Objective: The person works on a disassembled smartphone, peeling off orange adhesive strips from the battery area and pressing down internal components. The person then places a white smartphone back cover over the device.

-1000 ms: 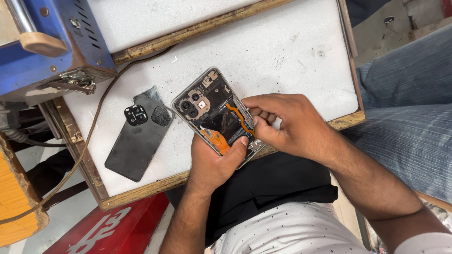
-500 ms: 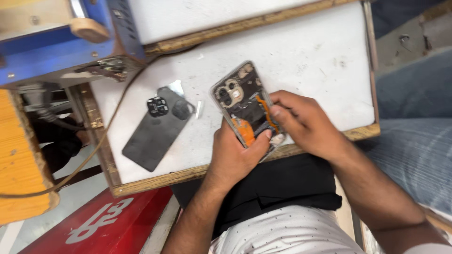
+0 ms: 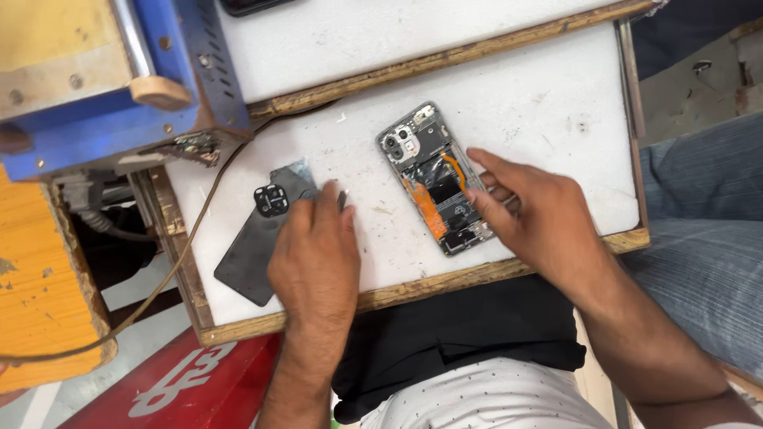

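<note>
The left hand [image 3: 314, 254] has let go of the open phone [image 3: 437, 176] and has moved over to the dark back cover [image 3: 253, 254]. A moment ago both hands were on the phone. Now only the right hand [image 3: 540, 222] is by it.

The open phone lies flat on the white work board [image 3: 548, 103], near the front edge, with its insides facing up. It lies that way so the parts can be seen and reached. An orange strip and a dark block show in its middle, and small round camera parts sit at its top end. The right hand's fingers are spread a bit and rest along the phone's right side, as if to keep it from sliding.

The back cover lies flat to the left, well apart from the phone. The left hand's fingers are close together and press down on its upper part, just beside the square camera bump [image 3: 272, 200]. I cannot tell if they pinch anything.

A blue metal machine [image 3: 171, 87] stands at the top left, and a thin cable [image 3: 179, 262] runs from it down past the board's wooden edge. A red sign [image 3: 191, 381] with big white shapes lies at the bottom left. An orange-yellow box [image 3: 40, 286] sits at the far left.
</note>
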